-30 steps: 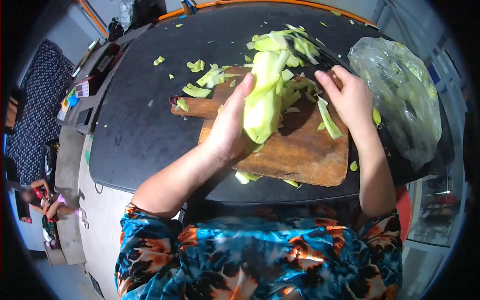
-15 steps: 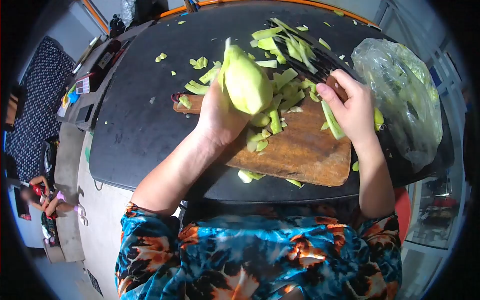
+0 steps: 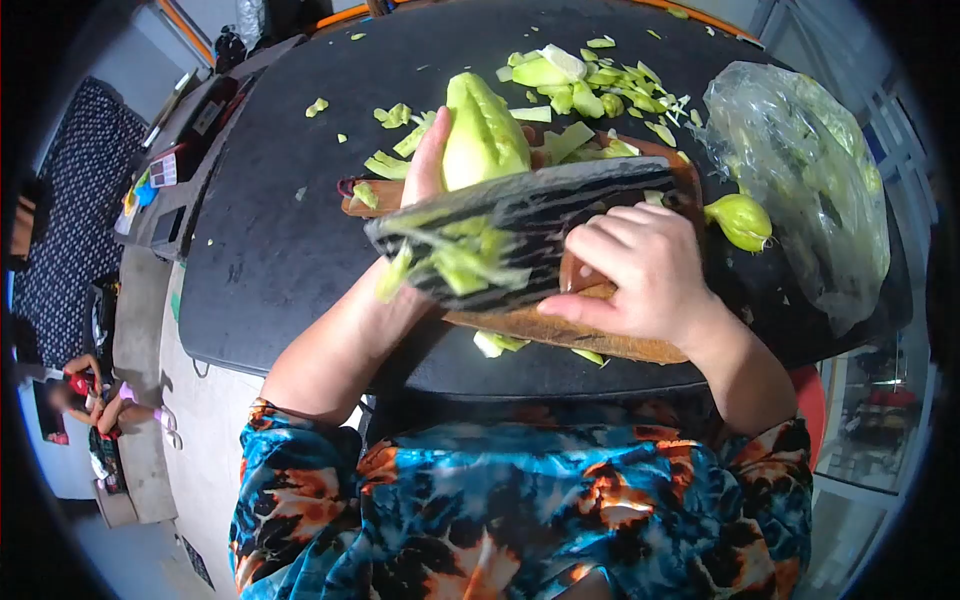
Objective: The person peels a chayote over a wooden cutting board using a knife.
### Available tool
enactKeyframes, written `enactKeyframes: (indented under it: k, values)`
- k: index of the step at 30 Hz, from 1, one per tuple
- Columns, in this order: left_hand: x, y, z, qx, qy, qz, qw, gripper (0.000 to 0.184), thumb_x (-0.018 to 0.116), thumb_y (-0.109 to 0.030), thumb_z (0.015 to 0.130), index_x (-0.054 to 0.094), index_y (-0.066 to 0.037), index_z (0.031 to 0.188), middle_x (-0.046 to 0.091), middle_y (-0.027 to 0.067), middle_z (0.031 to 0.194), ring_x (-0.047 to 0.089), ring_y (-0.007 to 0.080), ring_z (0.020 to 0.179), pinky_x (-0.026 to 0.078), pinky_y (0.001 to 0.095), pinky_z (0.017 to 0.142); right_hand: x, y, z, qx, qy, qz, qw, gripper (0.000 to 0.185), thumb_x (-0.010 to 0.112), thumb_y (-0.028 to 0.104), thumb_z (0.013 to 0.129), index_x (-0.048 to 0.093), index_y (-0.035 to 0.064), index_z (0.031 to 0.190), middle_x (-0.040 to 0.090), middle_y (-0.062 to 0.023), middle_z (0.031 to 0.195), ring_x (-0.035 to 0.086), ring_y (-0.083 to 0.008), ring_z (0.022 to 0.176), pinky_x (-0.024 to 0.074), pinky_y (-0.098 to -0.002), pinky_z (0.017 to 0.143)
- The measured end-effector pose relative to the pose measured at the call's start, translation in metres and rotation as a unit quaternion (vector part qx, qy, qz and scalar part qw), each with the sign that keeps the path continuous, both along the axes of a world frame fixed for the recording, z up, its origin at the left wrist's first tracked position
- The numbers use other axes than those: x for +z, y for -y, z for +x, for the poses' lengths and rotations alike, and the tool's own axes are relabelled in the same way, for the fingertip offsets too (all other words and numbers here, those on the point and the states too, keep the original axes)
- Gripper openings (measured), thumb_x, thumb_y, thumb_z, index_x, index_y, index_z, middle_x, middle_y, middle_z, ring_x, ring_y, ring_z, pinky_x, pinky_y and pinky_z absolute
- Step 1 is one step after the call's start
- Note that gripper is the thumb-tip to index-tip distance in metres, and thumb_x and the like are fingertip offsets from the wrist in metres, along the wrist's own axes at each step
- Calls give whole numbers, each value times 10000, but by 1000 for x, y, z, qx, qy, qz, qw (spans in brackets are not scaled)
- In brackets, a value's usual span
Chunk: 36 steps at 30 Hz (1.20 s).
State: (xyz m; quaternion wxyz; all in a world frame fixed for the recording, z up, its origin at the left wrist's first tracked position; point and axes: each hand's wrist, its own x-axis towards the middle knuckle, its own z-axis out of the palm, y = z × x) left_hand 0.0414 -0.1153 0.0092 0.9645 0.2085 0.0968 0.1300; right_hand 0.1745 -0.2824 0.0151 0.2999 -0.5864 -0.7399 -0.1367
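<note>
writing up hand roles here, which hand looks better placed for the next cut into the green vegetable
Most likely the right: the right hand has the broad knife, while the left hand, partly hidden behind it, holds the green vegetable.

Cleaver (image 3: pixel 535 225) above board (image 3: pixel 545 325) — bag (image 3: pixel 800 190) right.

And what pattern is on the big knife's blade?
The blade is black with grey streaks, seen best in the head view.
</note>
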Motion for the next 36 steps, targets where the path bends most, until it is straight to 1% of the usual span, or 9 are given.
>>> enactKeyframes:
  k: [8, 14, 18, 23, 24, 28, 32, 35, 36]
  values:
    - [-2, 7, 1, 36, 21, 68, 997, 583, 463, -595, 903, 591, -78, 1140, 641, 96, 1055, 642, 220, 928, 540, 381, 823, -1, 3, -3, 9, 3, -9, 1000, 450, 690, 552, 754, 544, 129, 701, 547, -17, 594, 584, -202, 573, 441, -316, 560]
    - [1, 1, -1, 17, -26, 86, 996, 654, 483, -624, 887, 554, -75, 1235, 627, 120, 1095, 622, 268, 996, 493, 439, 916, -5, -3, 2, -5, -15, -20, 1000, 433, 672, 557, 781, 538, 154, 696, 557, -14, 583, 607, -202, 554, 449, -325, 536]
    - [-7, 1, 8, 178, -45, 115, 976, 610, 433, -583, 935, 511, -94, 1292, 618, 118, 1150, 611, 276, 1030, 479, 440, 932, -10, -10, 20, -106, -47, 11, 993, 424, 649, 545, 815, 562, 141, 719, 612, -28, 596, 627, -235, 558, 469, -357, 500]
    - [-3, 18, 6, 120, -76, 173, 975, 550, 425, -538, 961, 511, -88, 1267, 610, 101, 1153, 610, 238, 1029, 505, 385, 873, -9, -15, 82, -319, -197, 23, 927, 474, 613, 564, 850, 651, 92, 834, 672, -56, 685, 651, -278, 622, 484, -377, 577]
    - [-3, 21, 7, 128, -77, 158, 976, 547, 430, -533, 961, 511, -86, 1264, 612, 102, 1149, 612, 239, 1020, 506, 387, 867, -7, -14, 88, -338, -203, 26, 919, 451, 629, 523, 862, 667, 73, 864, 670, -69, 682, 642, -224, 601, 472, -322, 575]
    - [-6, 14, 7, 124, -75, 185, 972, 568, 448, -554, 949, 506, -94, 1277, 604, 110, 1170, 602, 249, 1044, 491, 404, 897, -5, -10, 73, -204, -280, 18, 938, 388, 695, 417, 850, 620, 40, 799, 623, -56, 615, 586, -136, 560, 432, -280, 542]
    - [-13, 9, 6, 145, -72, 137, 977, 621, 403, -604, 943, 504, -103, 1295, 596, 130, 1193, 597, 279, 1069, 478, 431, 942, 5, -3, 27, -74, -108, -4, 991, 379, 729, 456, 774, 580, 112, 715, 603, -38, 609, 614, -226, 568, 449, -336, 519]
    - [-17, -11, 2, -39, 47, 28, 998, 644, 427, -618, 920, 526, -97, 1286, 594, 156, 1202, 613, 296, 1045, 497, 478, 914, 3, -1, 7, -9, -37, -15, 999, 410, 704, 524, 760, 557, 148, 684, 597, -10, 629, 622, -212, 606, 464, -345, 561]
    - [-14, -5, 4, -6, 49, 23, 999, 657, 457, -627, 901, 538, -94, 1277, 604, 169, 1184, 623, 293, 1028, 508, 464, 902, 1, -2, 4, -8, -34, -11, 999, 411, 702, 523, 762, 555, 147, 684, 594, -7, 626, 621, -211, 603, 462, -342, 557]
